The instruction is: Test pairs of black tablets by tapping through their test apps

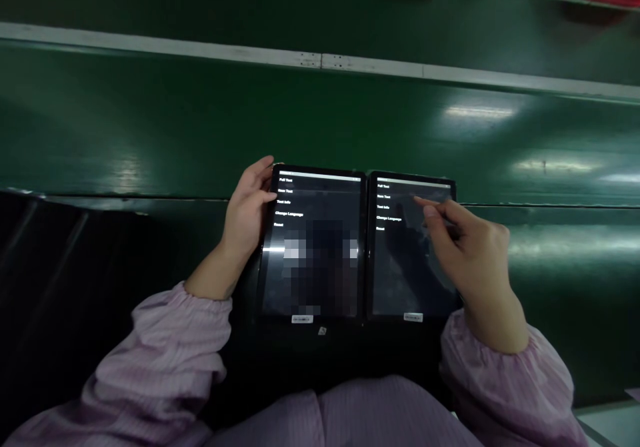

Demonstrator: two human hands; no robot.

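Purple cloth (360,412) of the person's top fills the near edge, with a gathered sleeve (163,353) on the left forearm. Just beyond lie two tablets side by side on a dark area at the front of a green bench (190,113): the left tablet (314,210) and the right tablet (400,260), their long edges close together. Both are lit and show a menu (383,207) of five white lines; "Change Language" and "Reset" can be read.

The hands are well apart. The left hand (247,207) is at the upper left corner of its tablet, thumb against the edge; whether it grips or only steadies, I cannot tell. The right hand (470,240) is over the right tablet, forefinger out, other fingers folded, apparently holding nothing. Its fingertip (417,200) is right of the second line; contact with the glass is unclear.

Choosing from the right menu seems the step in hand. A tap there calls for a straight finger placed on one line, clear of its neighbours.
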